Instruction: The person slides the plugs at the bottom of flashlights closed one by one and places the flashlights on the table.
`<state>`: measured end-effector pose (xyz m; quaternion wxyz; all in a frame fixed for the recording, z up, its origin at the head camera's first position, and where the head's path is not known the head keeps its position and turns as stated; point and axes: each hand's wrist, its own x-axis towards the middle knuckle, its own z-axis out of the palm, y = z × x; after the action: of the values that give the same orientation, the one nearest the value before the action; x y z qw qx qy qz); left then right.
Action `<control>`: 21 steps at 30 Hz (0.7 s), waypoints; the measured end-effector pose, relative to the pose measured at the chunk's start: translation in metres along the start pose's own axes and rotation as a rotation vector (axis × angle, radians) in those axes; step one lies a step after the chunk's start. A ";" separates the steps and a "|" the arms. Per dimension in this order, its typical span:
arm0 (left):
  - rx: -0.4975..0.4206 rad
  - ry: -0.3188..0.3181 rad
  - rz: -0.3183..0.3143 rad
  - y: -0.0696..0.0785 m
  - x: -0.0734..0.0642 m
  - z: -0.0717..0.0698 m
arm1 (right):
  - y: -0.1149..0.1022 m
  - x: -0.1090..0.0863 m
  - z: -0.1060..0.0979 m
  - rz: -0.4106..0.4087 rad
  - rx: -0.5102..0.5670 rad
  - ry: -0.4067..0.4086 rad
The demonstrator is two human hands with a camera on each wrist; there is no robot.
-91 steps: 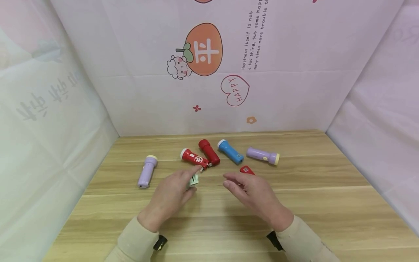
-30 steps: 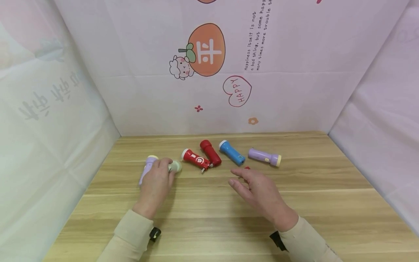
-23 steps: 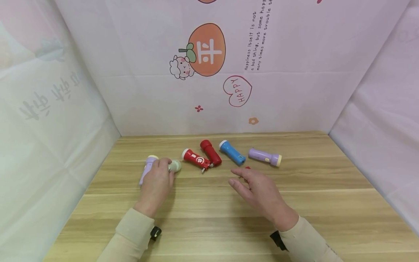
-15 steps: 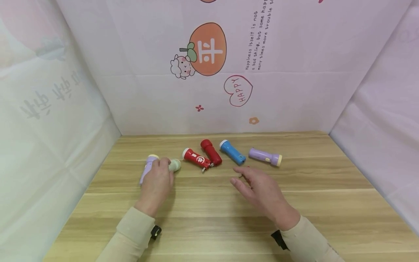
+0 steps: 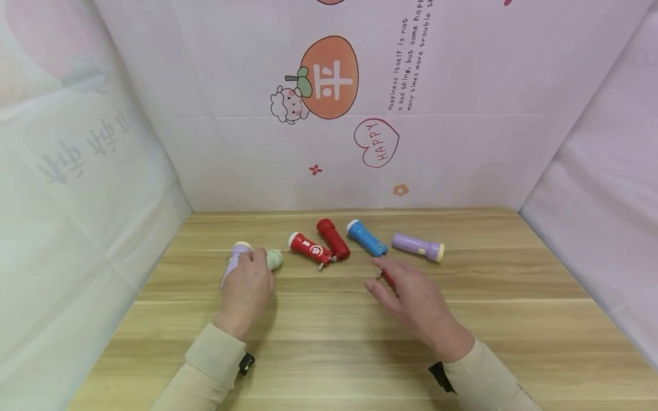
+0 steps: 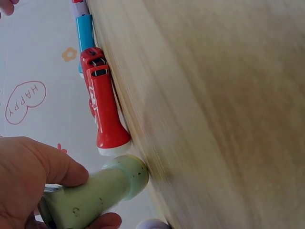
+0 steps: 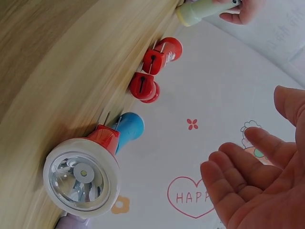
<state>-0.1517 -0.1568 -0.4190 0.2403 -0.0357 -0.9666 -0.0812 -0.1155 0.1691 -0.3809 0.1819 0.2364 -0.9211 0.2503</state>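
Seemingly placing: left hand (image 5: 248, 285) pinches pale-green flashlight (image 6: 97, 193), lilac flashlight (image 5: 233, 264) just left of grip; right hand (image 5: 418, 302) relaxed, empty; next likely calls for loosening the pinch
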 end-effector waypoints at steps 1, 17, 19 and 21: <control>0.007 0.009 0.004 0.000 0.000 0.000 | 0.000 0.000 0.000 0.001 -0.006 0.002; 0.082 -0.112 -0.051 0.001 -0.002 0.001 | 0.002 0.000 -0.001 0.063 -0.044 -0.067; 0.092 -0.155 -0.061 0.003 -0.002 0.001 | 0.003 0.000 -0.001 0.070 -0.048 -0.074; 0.104 -0.181 -0.057 0.004 -0.002 0.001 | 0.003 0.000 0.000 0.069 -0.051 -0.073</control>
<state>-0.1503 -0.1531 -0.4206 0.1514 -0.0029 -0.9879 -0.0342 -0.1165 0.1715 -0.3818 0.1453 0.2089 -0.9408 0.2241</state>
